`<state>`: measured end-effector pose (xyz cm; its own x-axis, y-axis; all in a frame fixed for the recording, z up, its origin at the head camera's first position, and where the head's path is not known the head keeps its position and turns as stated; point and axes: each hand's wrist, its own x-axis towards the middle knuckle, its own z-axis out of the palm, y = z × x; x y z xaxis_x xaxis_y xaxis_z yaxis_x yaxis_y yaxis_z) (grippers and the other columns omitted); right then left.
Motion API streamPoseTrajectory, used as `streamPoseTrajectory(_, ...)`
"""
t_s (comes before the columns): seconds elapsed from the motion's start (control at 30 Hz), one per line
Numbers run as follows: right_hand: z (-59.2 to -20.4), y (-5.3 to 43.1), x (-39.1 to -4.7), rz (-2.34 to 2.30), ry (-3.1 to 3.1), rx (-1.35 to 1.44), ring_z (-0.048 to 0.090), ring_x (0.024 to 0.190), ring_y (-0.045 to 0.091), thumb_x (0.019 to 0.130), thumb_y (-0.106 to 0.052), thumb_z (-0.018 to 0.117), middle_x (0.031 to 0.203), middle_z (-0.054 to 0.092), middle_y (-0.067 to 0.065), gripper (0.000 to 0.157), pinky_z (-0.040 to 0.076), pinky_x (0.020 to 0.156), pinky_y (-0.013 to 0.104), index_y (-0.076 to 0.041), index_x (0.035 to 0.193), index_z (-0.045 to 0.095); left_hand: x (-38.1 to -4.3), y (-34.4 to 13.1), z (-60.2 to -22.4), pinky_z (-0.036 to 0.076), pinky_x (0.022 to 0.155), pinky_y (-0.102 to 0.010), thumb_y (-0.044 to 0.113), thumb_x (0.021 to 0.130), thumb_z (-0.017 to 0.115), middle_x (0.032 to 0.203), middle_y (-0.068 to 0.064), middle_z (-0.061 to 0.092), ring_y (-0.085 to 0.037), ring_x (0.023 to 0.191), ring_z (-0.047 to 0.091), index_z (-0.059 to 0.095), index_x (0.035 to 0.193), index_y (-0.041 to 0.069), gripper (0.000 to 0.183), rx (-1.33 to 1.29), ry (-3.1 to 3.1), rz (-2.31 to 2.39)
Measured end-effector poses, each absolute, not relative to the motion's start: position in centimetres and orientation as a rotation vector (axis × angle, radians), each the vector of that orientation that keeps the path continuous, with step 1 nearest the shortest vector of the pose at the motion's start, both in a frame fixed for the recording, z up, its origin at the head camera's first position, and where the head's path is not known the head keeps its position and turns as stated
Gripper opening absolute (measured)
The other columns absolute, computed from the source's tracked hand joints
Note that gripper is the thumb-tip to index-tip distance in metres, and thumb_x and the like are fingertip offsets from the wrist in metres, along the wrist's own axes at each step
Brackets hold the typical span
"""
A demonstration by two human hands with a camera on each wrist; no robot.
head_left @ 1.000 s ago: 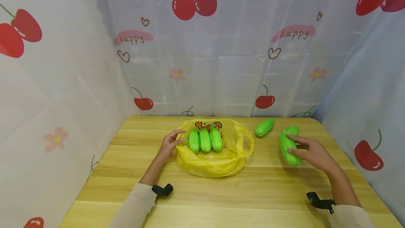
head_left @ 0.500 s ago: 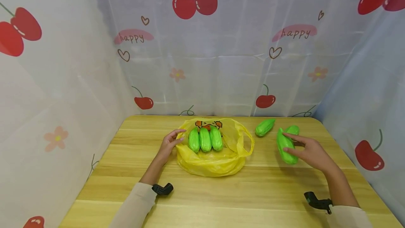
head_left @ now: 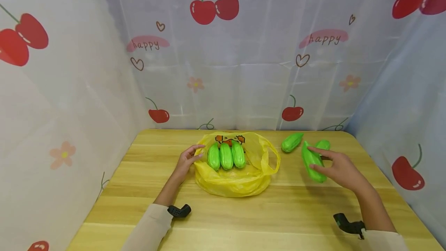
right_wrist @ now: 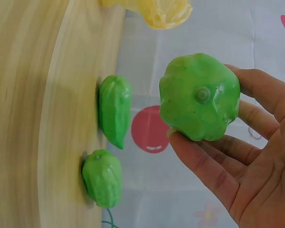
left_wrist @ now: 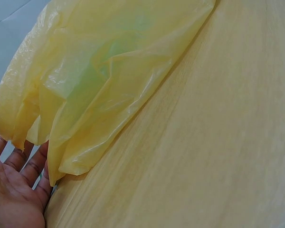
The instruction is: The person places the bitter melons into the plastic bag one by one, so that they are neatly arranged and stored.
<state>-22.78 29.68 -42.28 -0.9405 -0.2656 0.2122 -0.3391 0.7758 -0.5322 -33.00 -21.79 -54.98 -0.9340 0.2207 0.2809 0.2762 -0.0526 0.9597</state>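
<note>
Yellow translucent plastic bag point(head_left: 231, 187), open on the pale wooden worktop point(head_left: 261, 218): inside, we see three glossy green elongated vegetables point(head_left: 226, 156) abreast. To its right, the fingers of the right hand point(head_left: 340, 169) clamp a ribbed, pointed green vegetable point(head_left: 308, 159) with a nubbed end; the left hand point(head_left: 186, 160) touches the rim, whether pinching we cannot tell.

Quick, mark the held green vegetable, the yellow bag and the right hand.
Held green vegetable point(right_wrist: 199, 97): right wrist view, on its nubbed end.
Yellow bag point(head_left: 232, 187): head view, on its front wall.
Right hand point(head_left: 340, 169): head view, on the back of the hand.
</note>
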Motion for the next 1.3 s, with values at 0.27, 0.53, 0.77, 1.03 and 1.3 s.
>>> streamPoseTrajectory(0.27, -41.7, 28.6, -22.4, 0.815, -2.788, 0.572, 0.067, 0.1, 0.034, 0.09, -0.028, 0.079, 0.116, 0.071, 0.018, 0.059, 0.054, 0.073, 0.04, -0.008, 0.143, 0.06, -32.9, -21.7, -54.9, 0.016, 0.123, -0.046, 0.011, 0.1, 0.064, 0.147, -0.024, 0.05, -0.029, 0.147, 0.034, 0.057, 0.137, -0.006, 0.042, -0.567, -2.134, -2.181)
streamPoseTrajectory(0.53, -40.8, 27.5, -22.3, 0.815, -2.761, 0.632, 0.068, 0.097, 0.031, 0.091, -0.024, 0.079, 0.129, 0.066, 0.021, 0.057, 0.056, 0.064, 0.029, -0.009, 0.143, 0.06, -33.0, -21.7, -54.8, 0.015, 0.123, -0.045, 0.011, 0.101, 0.063, 0.146, -0.024, 0.05, -0.031, 0.146, 0.034, 0.057, 0.137, -0.006, 0.04, -0.586, -2.13, -2.169)
streamPoseTrajectory(0.77, -40.4, 26.2, -22.2, 0.847, -2.737, 0.702, 0.067, 0.105, 0.039, 0.091, -0.02, 0.078, 0.135, 0.061, 0.025, 0.056, 0.061, 0.069, 0.038, -0.008, 0.143, 0.059, -32.9, -21.7, -54.9, 0.015, 0.123, -0.046, 0.011, 0.1, 0.063, 0.146, -0.024, 0.05, -0.031, 0.146, 0.035, 0.057, 0.137, -0.006, 0.041, -0.582, -2.132, -2.173)
streamPoseTrajectory(1.03, -40.1, 24.8, -22.2, 0.865, -2.716, 0.763, 0.067, 0.106, 0.035, 0.09, -0.018, 0.079, 0.132, 0.064, 0.02, 0.058, 0.057, 0.067, 0.028, -0.009, 0.143, 0.059, -32.9, -21.7, -55.0, 0.016, 0.123, -0.045, 0.012, 0.1, 0.064, 0.146, -0.023, 0.051, -0.03, 0.146, 0.036, 0.058, 0.137, -0.004, 0.041, -0.571, -2.129, -2.183)
streamPoseTrajectory(1.3, -39.4, 23.4, -22.2, 0.916, -2.714, 0.796, 0.07, 0.093, 0.023, 0.091, -0.02, 0.079, 0.131, 0.066, 0.017, 0.058, 0.055, 0.06, 0.026, -0.011, 0.145, 0.058, -32.8, -21.8, -55.0, 0.016, 0.123, -0.047, 0.012, 0.1, 0.064, 0.147, -0.023, 0.05, -0.03, 0.147, 0.034, 0.057, 0.137, -0.005, 0.041, -0.575, -2.128, -2.185)
